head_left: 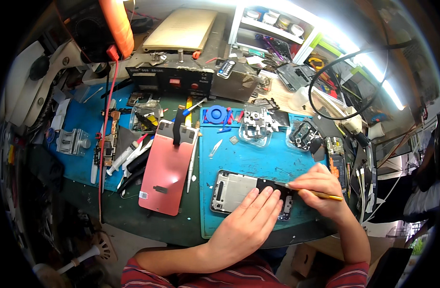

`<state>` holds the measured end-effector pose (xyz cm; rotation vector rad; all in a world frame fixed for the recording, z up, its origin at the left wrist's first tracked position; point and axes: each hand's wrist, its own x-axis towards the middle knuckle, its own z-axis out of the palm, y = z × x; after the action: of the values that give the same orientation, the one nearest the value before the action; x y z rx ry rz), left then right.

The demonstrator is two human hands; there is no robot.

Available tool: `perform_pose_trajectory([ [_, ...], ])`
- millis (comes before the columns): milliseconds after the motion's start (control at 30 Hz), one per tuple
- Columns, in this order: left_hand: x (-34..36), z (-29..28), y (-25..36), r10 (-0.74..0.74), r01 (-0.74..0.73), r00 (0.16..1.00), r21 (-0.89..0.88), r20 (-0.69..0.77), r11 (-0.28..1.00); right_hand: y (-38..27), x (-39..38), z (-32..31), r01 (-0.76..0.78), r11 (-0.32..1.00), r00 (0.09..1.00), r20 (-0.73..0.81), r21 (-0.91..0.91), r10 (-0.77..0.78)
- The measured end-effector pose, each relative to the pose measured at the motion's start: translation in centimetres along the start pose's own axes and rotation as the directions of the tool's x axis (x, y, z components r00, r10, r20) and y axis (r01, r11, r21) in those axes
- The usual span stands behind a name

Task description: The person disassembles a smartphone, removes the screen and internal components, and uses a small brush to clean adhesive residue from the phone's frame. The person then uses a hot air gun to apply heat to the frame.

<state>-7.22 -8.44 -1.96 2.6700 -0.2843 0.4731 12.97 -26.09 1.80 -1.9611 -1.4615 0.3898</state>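
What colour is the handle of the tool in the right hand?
The handle is gold-coloured, seen best in the head view.

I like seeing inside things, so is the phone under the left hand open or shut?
Open. The phone shows bare silver metal beside the left hand, with no screen or cover over that part.

White lettering tops the front of a blk. box (155,85) at the bench's rear, w/ sm. white marks at its R end. A sm. white sticker (143,195) w/ dk. print, too tiny to read, sits on the lower-L corner of a pink panel (166,165).
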Motion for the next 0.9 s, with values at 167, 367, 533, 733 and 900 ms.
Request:
perform_pose_trajectory([
  [167, 0.3, 0.0, 0.1, 0.018, -0.017, 1.000, 0.002, -0.005, 1.000, 0.3, -1.2, -0.6, 0.022, 0.999, 0.999, -0.032, -0.037, -0.023],
  [367, 0.4, -0.1, -0.1, -0.001, 0.001, 1.000, -0.013, 0.005, 1.000, 0.3, 1.5, 1.8, 0.088, 0.996, 0.996, -0.037, 0.011, -0.087],
  [533, 0.5, -0.3, 0.1, -0.002, 0.003, 1.000, -0.026, 0.027, 1.000, 1.5, -2.9, -0.6, 0.017, 0.999, 0.997, -0.078, -0.033, -0.019],
  [733, 0.5, -0.4, -0.1, -0.003, 0.004, 1.000, -0.039, 0.026, 0.999, 1.0, -1.3, 0.2, 0.047, 0.998, 0.996, -0.075, -0.032, -0.050],
  [900, 0.6, -0.4, 0.1, -0.005, 0.005, 1.000, -0.007, 0.026, 1.000, 1.5, -2.1, -0.1, 0.071, 0.996, 0.994, -0.082, -0.059, -0.076],
])
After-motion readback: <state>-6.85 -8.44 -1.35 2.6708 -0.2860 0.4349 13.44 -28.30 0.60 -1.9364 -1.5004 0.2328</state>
